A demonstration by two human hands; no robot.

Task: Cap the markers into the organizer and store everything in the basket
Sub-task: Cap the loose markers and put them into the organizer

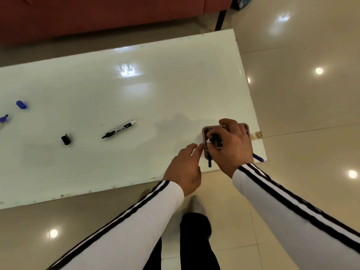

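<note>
A shiny pale floor [29, 217] is seen closest, and a long white worktop [165, 90] is set on it. At the near right corner of the worktop a small grey organizer [204, 131] is stood. The right hand [231, 145] is laid over it. Its fingers are curled round a black marker [215, 138], which is held at the organizer's top. The left hand [183, 168] is held just beside the organizer, with its fingers [191, 150] almost straight and nothing held in them. Their tips are at the organizer's near left corner. A blue marker [258, 158] is partly hidden under the right wrist, at the worktop's edge. Further left, an open black marker [118, 130] is laid flat, well apart from the organizer. A black cap [65, 139] is laid near it. At the far left a blue cap [21, 104] and the tip of a second blue marker [3, 118] are seen. A red sofa [97, 14] is seen behind the worktop
</note>
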